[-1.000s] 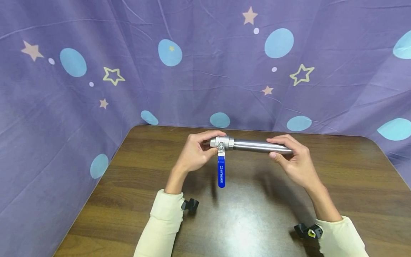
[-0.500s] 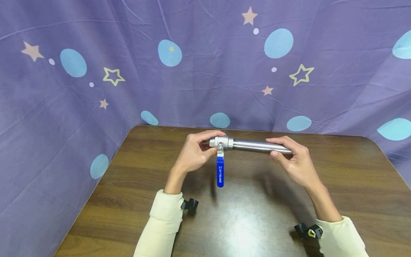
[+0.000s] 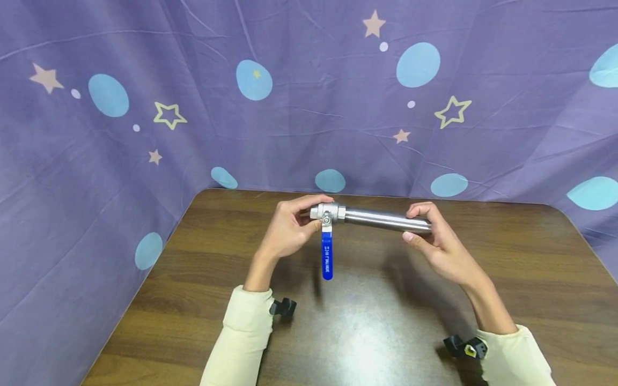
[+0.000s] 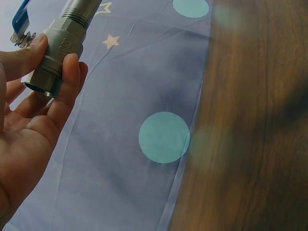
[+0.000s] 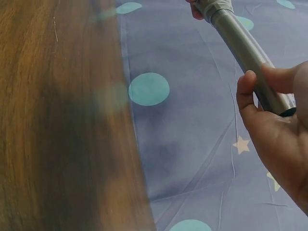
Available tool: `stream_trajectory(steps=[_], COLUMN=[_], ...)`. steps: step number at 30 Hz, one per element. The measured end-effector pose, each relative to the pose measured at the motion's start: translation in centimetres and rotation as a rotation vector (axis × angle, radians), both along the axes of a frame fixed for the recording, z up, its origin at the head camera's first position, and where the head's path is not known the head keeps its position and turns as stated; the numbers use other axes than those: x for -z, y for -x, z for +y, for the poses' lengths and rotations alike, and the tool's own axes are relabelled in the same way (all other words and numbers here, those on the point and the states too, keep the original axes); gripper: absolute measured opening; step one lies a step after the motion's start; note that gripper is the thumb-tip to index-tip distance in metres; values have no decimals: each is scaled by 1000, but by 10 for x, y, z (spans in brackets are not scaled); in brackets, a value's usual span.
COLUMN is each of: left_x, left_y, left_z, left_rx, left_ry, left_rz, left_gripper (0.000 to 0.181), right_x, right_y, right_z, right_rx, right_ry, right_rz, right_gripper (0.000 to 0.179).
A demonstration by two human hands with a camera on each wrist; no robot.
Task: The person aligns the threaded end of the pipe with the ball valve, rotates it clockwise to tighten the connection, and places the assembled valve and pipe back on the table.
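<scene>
A silver ball valve with a blue lever handle is held in the air above the table by my left hand, thumb near the handle's base and fingers round the body. The handle hangs toward me. A smooth steel pipe runs rightward from the valve's end; threads show at the joint in the left wrist view. My right hand holds the pipe's far end between thumb and fingers. In the right wrist view, the thumb and a finger of the right hand lie on opposite sides of the pipe.
Below is a brown wooden table with a bright glare spot near its front. A purple curtain with stars and blue spots hangs behind it and on the left. Black camera mounts sit at both wrists.
The valve and pipe have shifted slightly left with my left hand. My right hand's fingers have changed position on the pipe, now nearer its right end.
</scene>
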State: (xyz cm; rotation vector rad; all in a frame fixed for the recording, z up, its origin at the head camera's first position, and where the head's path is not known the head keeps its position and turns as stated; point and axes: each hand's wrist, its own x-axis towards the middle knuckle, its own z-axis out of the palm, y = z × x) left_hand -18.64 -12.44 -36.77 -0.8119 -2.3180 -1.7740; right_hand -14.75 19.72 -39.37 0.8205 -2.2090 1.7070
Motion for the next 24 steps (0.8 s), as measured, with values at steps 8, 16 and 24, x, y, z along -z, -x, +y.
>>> stream_trajectory(steps=[8,16,24], left_x=[0,-2,-2], left_y=[0,-1,-1], left_z=[0,0,1], left_rx=[14,30,53], left_ry=[-8,-38,-39], left_rz=[13,28,30], left_gripper=[49,48,46], right_x=[2,2,2], right_y=[5,7,8], right_z=[-1,-3,0], right_rx=[20,-15,0], right_ry=[80,179,149], right_rz=[22,25,21], right_gripper=[39,38,35])
